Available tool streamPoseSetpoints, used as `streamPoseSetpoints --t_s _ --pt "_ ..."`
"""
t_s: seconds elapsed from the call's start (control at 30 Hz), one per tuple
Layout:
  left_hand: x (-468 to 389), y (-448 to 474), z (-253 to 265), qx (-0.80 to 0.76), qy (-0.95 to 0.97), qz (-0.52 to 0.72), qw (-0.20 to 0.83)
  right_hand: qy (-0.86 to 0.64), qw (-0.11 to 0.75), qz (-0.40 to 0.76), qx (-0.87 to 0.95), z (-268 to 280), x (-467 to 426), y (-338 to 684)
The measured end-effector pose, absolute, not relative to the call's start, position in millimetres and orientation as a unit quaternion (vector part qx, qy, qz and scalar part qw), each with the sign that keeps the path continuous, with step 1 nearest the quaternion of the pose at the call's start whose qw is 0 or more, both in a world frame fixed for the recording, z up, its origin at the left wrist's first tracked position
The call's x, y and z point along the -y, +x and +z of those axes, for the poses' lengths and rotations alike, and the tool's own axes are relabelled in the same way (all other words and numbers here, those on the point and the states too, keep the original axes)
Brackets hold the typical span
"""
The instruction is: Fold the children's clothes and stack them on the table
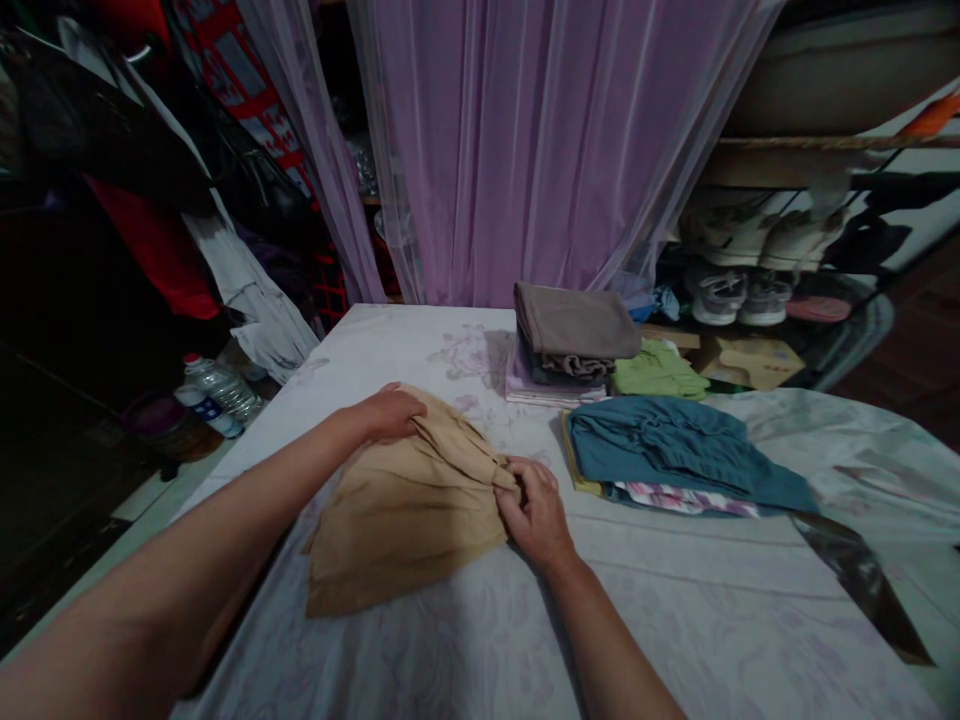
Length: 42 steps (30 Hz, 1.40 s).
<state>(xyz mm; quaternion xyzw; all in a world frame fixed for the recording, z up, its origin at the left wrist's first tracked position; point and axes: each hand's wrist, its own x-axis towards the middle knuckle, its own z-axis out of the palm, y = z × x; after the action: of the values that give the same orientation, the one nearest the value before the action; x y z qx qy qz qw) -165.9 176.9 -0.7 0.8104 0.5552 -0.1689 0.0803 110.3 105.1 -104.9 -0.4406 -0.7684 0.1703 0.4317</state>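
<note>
A tan piece of clothing lies bunched on the floral-covered table, its cloth drawn together toward the right. My left hand grips its far edge, fingers closed on the fabric. At the gathered right end, my right hand is closed round the cloth. Exactly which kind of garment it is cannot be made out. To the right of my right hand rests a teal folded garment, with a flower-patterned cloth showing underneath.
Behind it stands a stack of folded clothes topped by a brown garment. A green folded cloth and clear plastic sheeting lie to the right. Purple curtains hang at the back. Bottles stand at left; shoes fill a shelf at right.
</note>
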Motion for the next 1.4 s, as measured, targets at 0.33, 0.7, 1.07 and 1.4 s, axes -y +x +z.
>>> streamPoseSetpoints --t_s 0.33,0.7,1.07,1.4 --pt "-207.2 -156.9 -2.4 -0.567 0.793 -0.202 0.09 -0.518 0.426 0.171 0.722 -107.7 -110.5 104.1" --pt "-180.7 -162.5 8.0 -0.564 0.756 -0.302 0.138 -0.547 0.238 0.191 0.78 -87.3 -120.0 106.0" --pt "-155.0 -173.4 128.3 -0.634 0.766 -0.011 -0.107 -0.495 0.371 0.064 0.783 20.0 -154.7 115.6" --pt "-62.8 -167.4 -3.6 -0.588 0.808 0.02 -0.035 -0.33 0.387 -0.064 0.859 -78.1 -107.2 135.7"
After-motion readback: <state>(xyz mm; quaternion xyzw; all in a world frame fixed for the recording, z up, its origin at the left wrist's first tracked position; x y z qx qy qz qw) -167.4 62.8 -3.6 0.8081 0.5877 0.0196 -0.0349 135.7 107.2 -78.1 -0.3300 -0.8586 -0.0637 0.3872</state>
